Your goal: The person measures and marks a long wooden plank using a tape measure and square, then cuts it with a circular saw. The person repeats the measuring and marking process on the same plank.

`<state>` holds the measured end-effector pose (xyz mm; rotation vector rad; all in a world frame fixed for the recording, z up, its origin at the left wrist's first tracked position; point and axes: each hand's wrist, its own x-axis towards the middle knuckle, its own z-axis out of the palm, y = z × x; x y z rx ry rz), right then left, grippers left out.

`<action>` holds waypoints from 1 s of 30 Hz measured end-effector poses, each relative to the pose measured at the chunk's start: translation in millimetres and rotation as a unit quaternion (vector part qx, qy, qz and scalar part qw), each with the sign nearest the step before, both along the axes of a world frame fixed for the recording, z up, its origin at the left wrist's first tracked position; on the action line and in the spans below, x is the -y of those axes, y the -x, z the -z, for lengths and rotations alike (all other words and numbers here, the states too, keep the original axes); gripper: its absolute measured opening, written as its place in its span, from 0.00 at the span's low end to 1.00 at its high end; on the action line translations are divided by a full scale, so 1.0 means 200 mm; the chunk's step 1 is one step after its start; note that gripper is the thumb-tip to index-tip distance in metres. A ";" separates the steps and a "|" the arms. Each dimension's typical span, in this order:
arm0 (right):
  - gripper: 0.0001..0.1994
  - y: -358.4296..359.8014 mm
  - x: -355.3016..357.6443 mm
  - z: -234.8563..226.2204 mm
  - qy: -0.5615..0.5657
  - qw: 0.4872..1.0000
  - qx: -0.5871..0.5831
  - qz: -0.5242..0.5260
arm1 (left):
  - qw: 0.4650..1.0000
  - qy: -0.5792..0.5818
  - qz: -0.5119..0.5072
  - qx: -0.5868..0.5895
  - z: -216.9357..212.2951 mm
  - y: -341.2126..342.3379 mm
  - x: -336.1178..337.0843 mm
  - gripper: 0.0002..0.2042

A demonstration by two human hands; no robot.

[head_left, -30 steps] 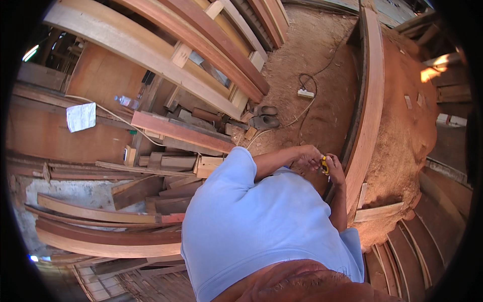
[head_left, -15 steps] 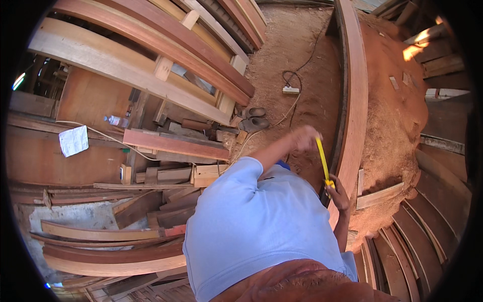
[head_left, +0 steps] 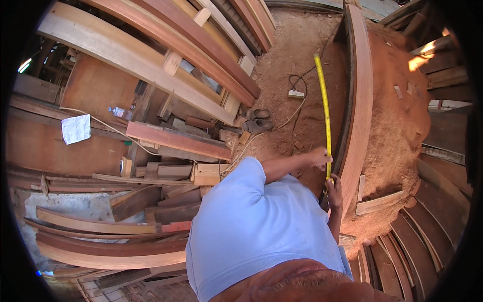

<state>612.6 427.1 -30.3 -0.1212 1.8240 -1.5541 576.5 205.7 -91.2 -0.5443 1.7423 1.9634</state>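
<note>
1. Dusty brown ground [head_left: 282, 146], flecked with wood chips, spreads beneath our hands.
2. Nearest us, our right hand [head_left: 335, 192] has its fingers curled around the yellow tape measure [head_left: 329, 180], held in front of us, near the long wooden beam [head_left: 359, 100].
3. Just beyond it, our left hand [head_left: 320, 158] has its fingers drawn together on the yellow blade [head_left: 324, 105]; we cannot tell how firmly they pinch.
4. Past our fingers, the blade reaches away from us in a slight curve.
5. Farther off we see two dark shoes [head_left: 256, 125], then a white power strip [head_left: 296, 94].
</note>
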 end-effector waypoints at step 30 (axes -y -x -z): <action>0.21 0.12 0.03 0.10 -0.076 0.967 -0.126 0.208 | 0.998 0.010 0.051 -0.027 -0.14 0.32 -0.22 0.13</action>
